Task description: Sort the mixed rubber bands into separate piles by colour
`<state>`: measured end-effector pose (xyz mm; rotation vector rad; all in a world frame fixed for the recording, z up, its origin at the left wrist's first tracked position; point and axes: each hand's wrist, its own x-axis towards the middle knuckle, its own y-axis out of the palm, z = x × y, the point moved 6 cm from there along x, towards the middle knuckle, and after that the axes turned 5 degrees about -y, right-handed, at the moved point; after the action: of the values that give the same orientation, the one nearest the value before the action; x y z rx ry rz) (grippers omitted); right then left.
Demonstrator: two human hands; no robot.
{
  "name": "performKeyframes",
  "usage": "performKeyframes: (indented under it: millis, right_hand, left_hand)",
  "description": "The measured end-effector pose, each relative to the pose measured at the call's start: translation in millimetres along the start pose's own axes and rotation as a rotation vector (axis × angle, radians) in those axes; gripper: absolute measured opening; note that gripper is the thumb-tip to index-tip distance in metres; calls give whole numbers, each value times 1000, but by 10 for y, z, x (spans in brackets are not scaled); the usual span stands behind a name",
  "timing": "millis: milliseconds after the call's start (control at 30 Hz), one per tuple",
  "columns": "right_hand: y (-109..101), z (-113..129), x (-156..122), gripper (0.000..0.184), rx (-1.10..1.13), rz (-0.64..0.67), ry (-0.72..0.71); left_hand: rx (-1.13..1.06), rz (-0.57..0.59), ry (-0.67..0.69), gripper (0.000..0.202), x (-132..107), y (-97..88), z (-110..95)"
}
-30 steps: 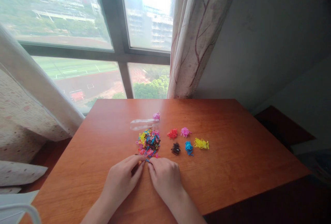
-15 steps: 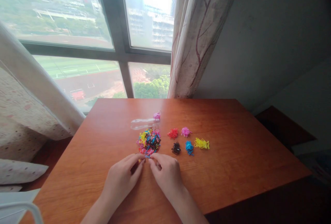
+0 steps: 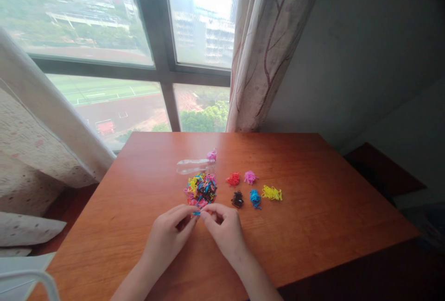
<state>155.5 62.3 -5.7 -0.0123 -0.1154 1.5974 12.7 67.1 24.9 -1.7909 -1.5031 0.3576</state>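
Note:
My left hand (image 3: 168, 231) and my right hand (image 3: 225, 231) meet just in front of a mixed pile of coloured rubber bands (image 3: 201, 187). Between their pinched fingertips shows a blue rubber band (image 3: 196, 213), and both hands appear to hold it. Fingers partly cover it and the near edge of the pile. To the right lie sorted heaps: red bands (image 3: 232, 179), pink bands (image 3: 251, 177), black bands (image 3: 237, 199), blue bands (image 3: 255, 198) and yellow bands (image 3: 272, 193).
Behind the mixed pile, a clear plastic container (image 3: 194, 167) lies on the wooden table (image 3: 313, 213), with a pink piece (image 3: 212, 154) at its right end. A window and curtains (image 3: 266, 51) rise beyond the far edge. A white curved bar (image 3: 43, 277) stands at lower left.
My fingertips have drawn slightly back from the mixed pile towards me, and more of the blue band now shows between them. The heaps lie as before.

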Motion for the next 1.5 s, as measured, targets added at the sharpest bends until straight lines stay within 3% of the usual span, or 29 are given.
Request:
performKeyframes:
  millis: [200, 367, 467, 633, 700, 800, 933, 1167, 1267, 1500]
  right_hand:
    - [-65, 23, -6, 22, -25, -38, 1]
    - [-258, 141, -83, 25, -140, -129, -60]
    - [-535, 179, -167, 28, -268, -206, -115]
    - [-1235, 99, -297, 31, -547, -396, -211]
    - [-1418, 49, -305, 30, -648, -377, -262]
    - [-1521, -12, -285, 30, -781, -282, -323]
    - [-1521, -31, -268, 30, -874, -254, -356]
    - [-1449, 48, -327, 33, -933, -327, -364]
    - [-1275, 89, -355, 32, -891, -301, -382]
    - [-671, 114, -393, 24, -794, -78, -400]
  left_hand:
    - [25, 5, -13, 20, 1, -21, 48]
    - [41, 11, -20, 21, -6, -20, 28]
    - [75, 15, -9, 21, -16, -13, 13]
    - [121, 30, 7, 21, -47, 7, 23]
    - [135, 40, 7, 22, -54, 22, 39]
    - [147, 33, 10, 23, -60, 29, 59]
    - [155, 30, 14, 24, -64, 31, 59]
    - [186, 79, -16, 20, -54, 59, 55]
    - [193, 94, -19, 19, -54, 71, 57]
    - [244, 86, 49, 21, 42, 47, -102]
